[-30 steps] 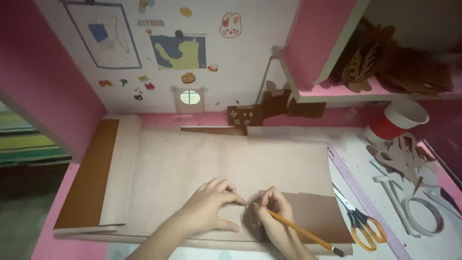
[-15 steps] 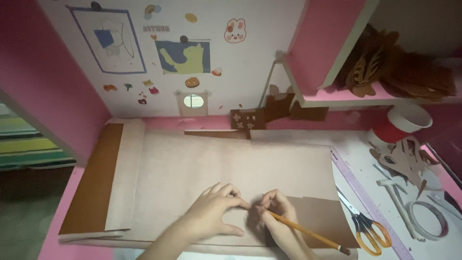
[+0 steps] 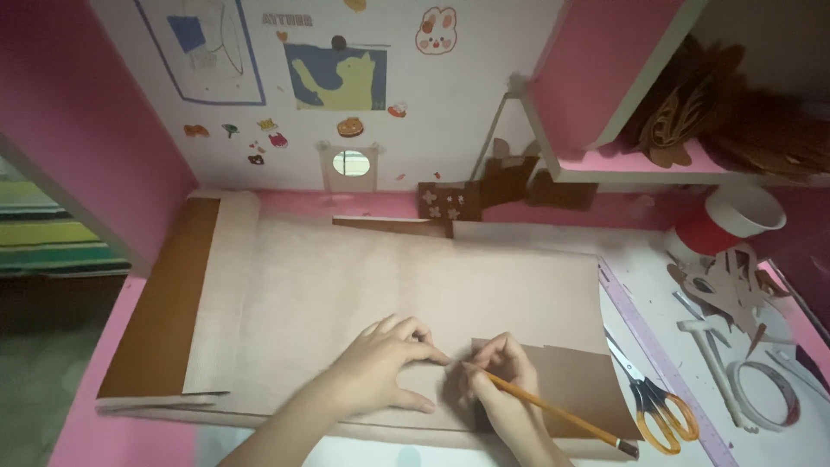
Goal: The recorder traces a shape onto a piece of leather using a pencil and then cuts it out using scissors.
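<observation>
On brown paper [image 3: 346,277], right hand [image 3: 497,380] grips pencil [image 3: 553,413].

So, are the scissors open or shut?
Shut: the scissors lie flat on the desk, blades together in one point, orange handles side by side.

The paper sheet [image 3: 346,277] is pale beige, its turned-back edge [image 3: 164,303] brown. The pencil [image 3: 553,413] is orange, as are the scissors' handles [image 3: 666,419]. The tabletop [image 3: 86,406] is pink, and the cup [image 3: 726,227] is red with a white rim.
</observation>
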